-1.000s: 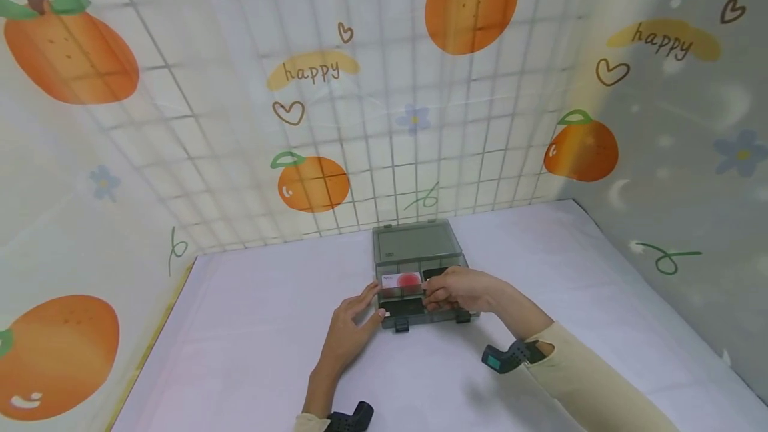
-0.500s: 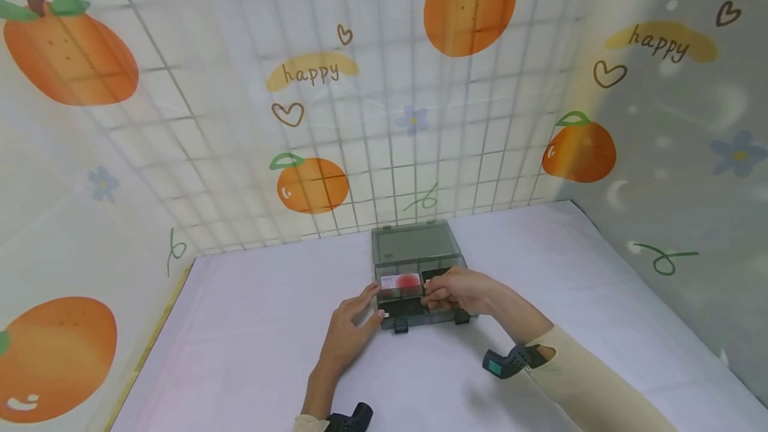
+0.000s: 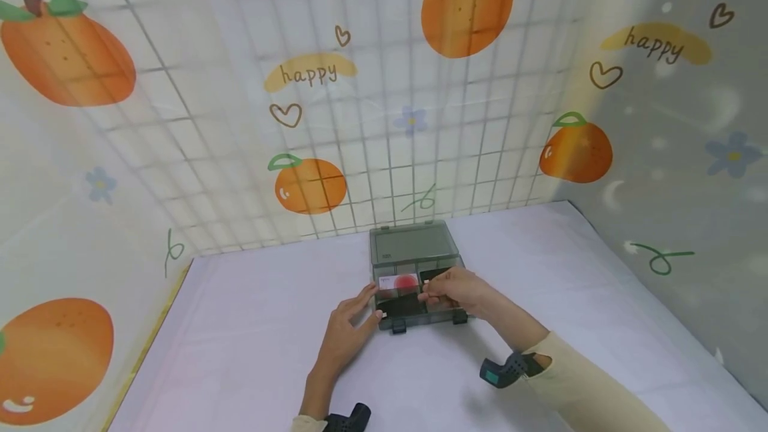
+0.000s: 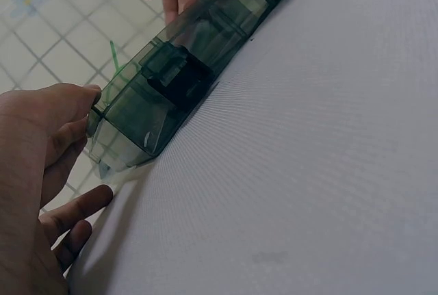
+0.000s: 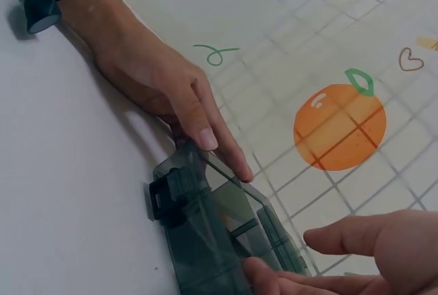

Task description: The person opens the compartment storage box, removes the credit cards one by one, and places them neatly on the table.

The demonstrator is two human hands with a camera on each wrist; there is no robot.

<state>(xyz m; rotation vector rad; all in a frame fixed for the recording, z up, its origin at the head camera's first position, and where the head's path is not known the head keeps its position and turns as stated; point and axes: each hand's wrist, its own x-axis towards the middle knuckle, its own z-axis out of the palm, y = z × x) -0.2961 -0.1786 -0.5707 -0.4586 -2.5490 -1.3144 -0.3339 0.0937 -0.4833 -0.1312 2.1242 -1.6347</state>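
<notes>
Right hand (image 3: 461,290): in over the right half of the box, fingers bent down among the compartments; whether they pinch anything, I can't tell, the hand itself blocks the view!
Left hand (image 3: 347,331): down at the box's left side, thumb at the front corner, fingers loosely extended, a light touch rather than a clench.
Divided box (image 3: 429,319): there it sits, translucent grey-green, towards the back of the table, between the two hands.
Front-left compartment: a dark piece (image 3: 401,306) in here, its right end near the right fingertips.
Behind that: a white card (image 3: 398,282) with a red disc, and to its right another dark piece (image 3: 433,275), partly hidden by the hand.
Lid (image 3: 414,244): swung right back, towards the backdrop.
Front latch (image 3: 399,327): dark, hanging at the box's near edge.
Table (image 3: 252,325): pale cloth all round.
Backdrop (image 3: 360,112): grid lines, oranges, hearts, "happy" lettering!
</notes>
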